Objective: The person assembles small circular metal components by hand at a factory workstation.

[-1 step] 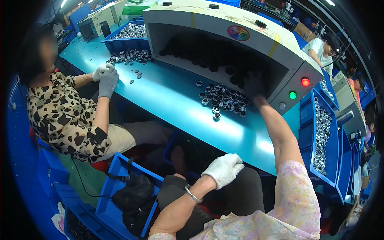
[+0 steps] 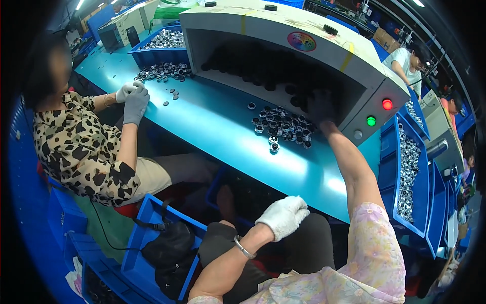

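My left hand (image 2: pixel 283 218), in a white glove, hovers over or rests on my dark-trousered leg near the table's front edge. Its fingers are curled together, and the palm side is hidden. My right hand (image 2: pixel 322 105), in a dark glove, reaches inside the right end of a large open-fronted white box (image 2: pixel 230 19). Shadow there swallows its fingers. Small round black-and-silver parts (image 2: pixel 283 124) lie in a loose pile on the blue-green tabletop (image 2: pixel 223 124), just left of my right wrist. More dark round pieces (image 2: pixel 271 86) sit in the shaded box.
Blue bins (image 2: pixel 387 177) of silver parts stand at the right. Across the left part of the table, a gloved co-worker (image 2: pixel 86 147) sits by another pile (image 2: pixel 164 71). A blue crate (image 2: pixel 134 248) with a black bag (image 2: pixel 169 253) is low at the left.
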Available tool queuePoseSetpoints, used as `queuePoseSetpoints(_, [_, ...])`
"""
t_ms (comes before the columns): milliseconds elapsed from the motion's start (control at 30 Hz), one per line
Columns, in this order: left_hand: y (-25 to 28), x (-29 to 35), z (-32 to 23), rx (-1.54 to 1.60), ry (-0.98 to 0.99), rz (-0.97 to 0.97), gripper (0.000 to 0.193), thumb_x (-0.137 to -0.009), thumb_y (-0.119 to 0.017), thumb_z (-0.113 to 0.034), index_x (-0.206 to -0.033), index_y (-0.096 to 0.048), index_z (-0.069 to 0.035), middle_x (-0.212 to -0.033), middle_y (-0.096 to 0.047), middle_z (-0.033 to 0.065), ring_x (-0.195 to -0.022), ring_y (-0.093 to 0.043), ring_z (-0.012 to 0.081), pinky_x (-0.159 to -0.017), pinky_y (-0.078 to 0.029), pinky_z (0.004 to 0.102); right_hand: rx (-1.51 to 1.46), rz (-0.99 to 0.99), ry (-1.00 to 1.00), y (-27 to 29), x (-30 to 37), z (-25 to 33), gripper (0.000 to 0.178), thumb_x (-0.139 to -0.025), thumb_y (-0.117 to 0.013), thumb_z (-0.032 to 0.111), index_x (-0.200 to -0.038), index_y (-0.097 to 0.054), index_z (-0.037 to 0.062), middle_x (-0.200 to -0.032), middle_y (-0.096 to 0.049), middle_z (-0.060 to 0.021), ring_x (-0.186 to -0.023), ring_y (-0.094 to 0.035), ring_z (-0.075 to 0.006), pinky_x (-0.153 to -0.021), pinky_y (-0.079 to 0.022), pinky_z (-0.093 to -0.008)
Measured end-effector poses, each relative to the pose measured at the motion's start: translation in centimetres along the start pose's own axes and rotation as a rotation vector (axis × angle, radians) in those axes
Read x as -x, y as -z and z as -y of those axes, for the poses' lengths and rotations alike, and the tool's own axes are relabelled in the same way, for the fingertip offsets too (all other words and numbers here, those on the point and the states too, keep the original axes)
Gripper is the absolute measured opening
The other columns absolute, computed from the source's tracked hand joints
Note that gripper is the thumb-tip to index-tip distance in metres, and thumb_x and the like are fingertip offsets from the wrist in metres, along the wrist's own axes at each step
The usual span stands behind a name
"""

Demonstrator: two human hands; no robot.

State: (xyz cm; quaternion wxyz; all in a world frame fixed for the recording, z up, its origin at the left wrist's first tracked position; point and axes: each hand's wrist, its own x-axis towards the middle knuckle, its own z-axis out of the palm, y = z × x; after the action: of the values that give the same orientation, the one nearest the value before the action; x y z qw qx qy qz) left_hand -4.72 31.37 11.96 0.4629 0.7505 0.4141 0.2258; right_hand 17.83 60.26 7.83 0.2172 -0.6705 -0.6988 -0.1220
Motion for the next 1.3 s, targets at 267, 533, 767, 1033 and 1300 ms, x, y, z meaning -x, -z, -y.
queuePoseSetpoints(267, [-0.3, -2.1, -0.4, -0.033, 0.023, 0.083, 0.018, -0.088, -0.063, -0.019, -0.097, -0.064, -0.004, -0.097, -0.065, 0.0165, -0.092, -0.062, 0.0342, -0.079, -0.05, 0.0404, -0.077, 0.073, -0.297, 0.2, -3.9, 3.1, 0.04, -0.094, -0.044, 0.036, -0.122, -0.055, 0.0093, -0.128, -0.051, -0.0193, -0.123, -0.045, -0.0359, -0.101, -0.039, -0.0495])
queuePoseSetpoints(533, [-0.9, -2.7, -0.4, -0.08, 0.05, 0.124, 0.022, -0.089, -0.06, -0.023, -0.098, -0.064, -0.003, -0.098, -0.064, 0.0181, -0.093, -0.062, 0.0358, -0.081, -0.049, 0.0421, 0.123, 0.089, -0.253, -2.6, -5.8, 0.0, 0.039, -0.094, -0.043, 0.037, -0.117, -0.059, 0.0097, -0.125, -0.053, -0.0169, -0.111, -0.055, -0.0352, -0.098, -0.042, -0.0473])
queuePoseSetpoints(767, [-0.2, -1.0, -0.3, -0.13, 0.07, 0.153, 0.027, -0.091, -0.058, -0.027, -0.101, -0.062, -0.003, -0.101, -0.064, 0.0201, -0.093, -0.062, 0.0378, -0.081, -0.049, 0.0442, 0.068, 0.182, 0.073, 3.1, -3.3, 1.3, 0.038, -0.091, -0.046, 0.036, -0.106, -0.065, 0.0068, -0.106, -0.062, -0.0179, -0.103, -0.057, -0.0339, -0.091, -0.046, -0.0447])
queuePoseSetpoints(1033, [0.7, -1.1, -1.1, -0.18, 0.126, 0.212, 0.027, -0.091, -0.058, -0.026, -0.101, -0.063, -0.003, -0.101, -0.064, 0.0192, -0.095, -0.062, 0.0367, -0.082, -0.049, 0.0436, 0.112, 0.083, 0.252, 1.9, -2.6, 5.0, 0.049, -0.086, -0.051, 0.048, -0.126, -0.055, 0.0185, -0.127, -0.051, -0.0146, -0.113, -0.049, -0.0372, -0.097, -0.039, -0.0525])
queuePoseSetpoints(1300, [0.0, -1.2, -1.4, -0.258, 0.123, 0.305, 0.026, -0.091, -0.057, -0.025, -0.101, -0.064, -0.002, -0.099, -0.065, 0.0192, -0.094, -0.061, 0.0371, -0.081, -0.049, 0.0438, 0.211, 0.133, 0.108, 1.5, -2.8, 4.4, 0.055, -0.088, -0.048, 0.05, -0.138, -0.043, 0.0262, -0.139, -0.039, -0.0134, -0.12, -0.043, -0.04, -0.1, -0.032, -0.0598])
